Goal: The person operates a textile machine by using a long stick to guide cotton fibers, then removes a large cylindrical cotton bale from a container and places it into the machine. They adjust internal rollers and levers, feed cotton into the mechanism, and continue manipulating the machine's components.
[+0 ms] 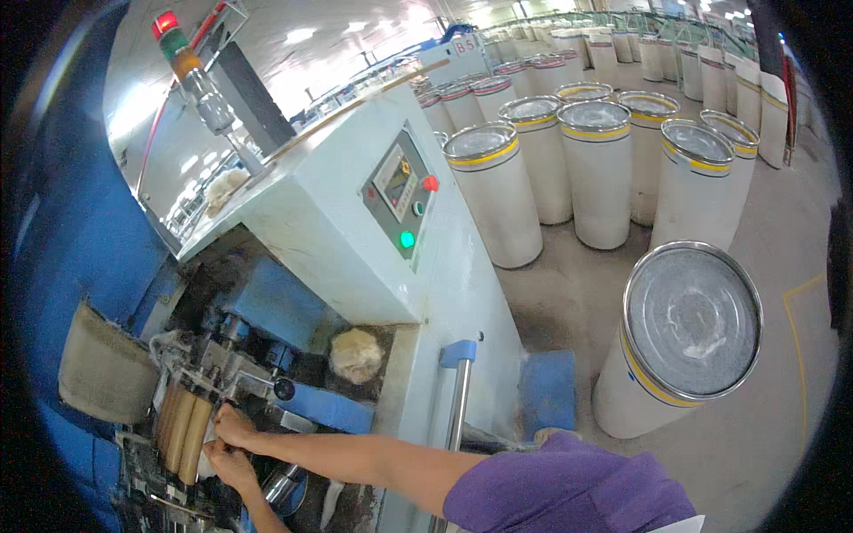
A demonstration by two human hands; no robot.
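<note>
Both my hands are close together over the open working part of a machine, beside several brown rollers [188, 435]. My right hand [235, 427], at the end of the arm with the purple sleeve, has its fingers curled by the rollers' upper end. Just below it, my left hand [231, 465] is also closed, its fingertips near the rollers' side. A strip of whitish material [210, 433] shows between hands and rollers; what the fingers hold is hidden. A black-knobbed metal lever [283, 389] stands close above my right hand.
A grey padded cover [107, 366] is raised left of the rollers. A fluffy fibre clump [356, 355] lies in the machine. Its housing bears a control panel [400, 197] with a lit green button; a signal lamp [178, 62] stands above. Tall white cans [597, 178] crowd the right-hand floor.
</note>
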